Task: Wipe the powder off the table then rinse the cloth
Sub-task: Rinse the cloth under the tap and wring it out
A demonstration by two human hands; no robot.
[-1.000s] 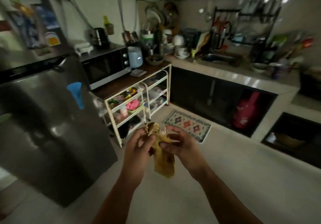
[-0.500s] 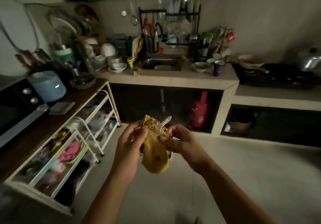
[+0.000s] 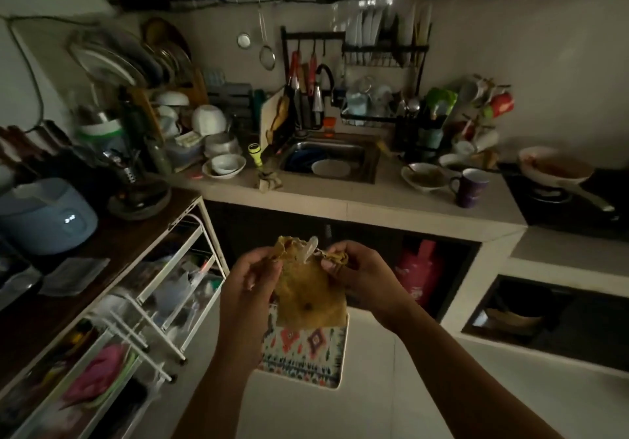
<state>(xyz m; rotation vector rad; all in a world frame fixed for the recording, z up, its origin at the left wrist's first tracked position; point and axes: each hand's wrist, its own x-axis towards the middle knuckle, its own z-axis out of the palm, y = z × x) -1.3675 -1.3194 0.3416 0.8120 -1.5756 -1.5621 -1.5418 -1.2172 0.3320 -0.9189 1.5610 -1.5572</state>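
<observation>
Pinching cloth [image 3: 309,297] at bunched top with left hand [image 3: 250,278] and right hand [image 3: 357,268]; hanging limp | likely handling soft, light

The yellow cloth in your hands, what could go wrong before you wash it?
1. The cloth, pinched at its top by the left hand and the right hand, hangs over the patterned rug, so loose powder might shake down onto it.
2. The sink holds a white dish, so rinsing there could splash powdery water on it.
</observation>
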